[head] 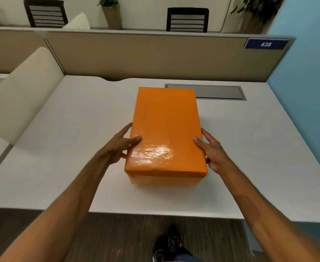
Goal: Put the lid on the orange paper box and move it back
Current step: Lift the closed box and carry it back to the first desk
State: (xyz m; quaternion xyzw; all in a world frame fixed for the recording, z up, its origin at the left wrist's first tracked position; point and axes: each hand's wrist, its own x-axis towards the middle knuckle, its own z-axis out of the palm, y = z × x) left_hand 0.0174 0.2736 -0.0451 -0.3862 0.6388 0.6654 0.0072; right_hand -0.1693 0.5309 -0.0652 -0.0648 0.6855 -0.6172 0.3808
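Both hands clasped the near end of the lidded orange box: left hand and right hand on opposite sides, thumbs on the lid. Box sat mid-tabletop. Best push: even pressure, slide straight back, avoid crushing the lid.

1. There is a single view, from a camera worn on the person's head, above the near edge of a white rectangular desk.
2. It faces forward and steeply down: the dark wood-grain floor and a black shoe show at the bottom, a beige partition panel and black slatted chair backs at the top.
3. It sits close, with both forearms entering from the lower corners.
4. The wide-angle lens bends straight edges near the borders.
5. No second view shares the scene.
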